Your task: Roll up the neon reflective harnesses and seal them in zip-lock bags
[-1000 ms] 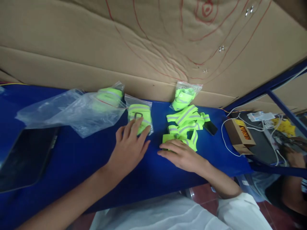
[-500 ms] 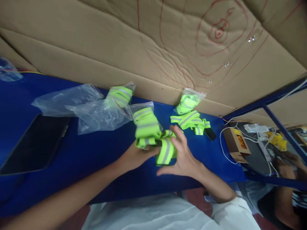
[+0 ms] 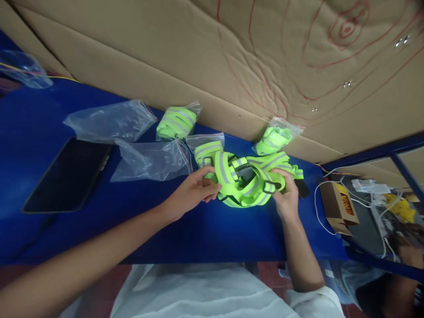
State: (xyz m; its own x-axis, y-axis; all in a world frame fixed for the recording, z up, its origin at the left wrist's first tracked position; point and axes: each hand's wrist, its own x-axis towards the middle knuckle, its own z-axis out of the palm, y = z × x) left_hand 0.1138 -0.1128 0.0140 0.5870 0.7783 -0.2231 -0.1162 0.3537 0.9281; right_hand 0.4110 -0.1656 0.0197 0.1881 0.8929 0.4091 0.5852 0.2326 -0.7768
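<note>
Between my two hands is a loosely coiled neon-yellow reflective strap (image 3: 225, 170) with grey stripes and black buckles. My left hand (image 3: 195, 189) pinches its left side, thumb against fingers. On the opposite side, my right hand (image 3: 286, 194) grips the strap near a black buckle. Just behind the coil, another reflective strap (image 3: 281, 160) lies loose on the blue table, partly covered by the held one. A bagged strap (image 3: 208, 148) sits right behind my left hand, partly hidden.
More bagged straps stand along the cardboard wall (image 3: 149, 75): one at left (image 3: 177, 121), one at right (image 3: 273, 139). Clear plastic bags (image 3: 152, 161) and a black tablet (image 3: 68, 176) lie on the left. At right are a cardboard box (image 3: 338, 207), white cables and another person's arm (image 3: 409, 251).
The bundled strap has loosened into a wider coil. My right hand has moved right and closed on its edge; my left hand now pinches the left side. The camera view has shifted.
</note>
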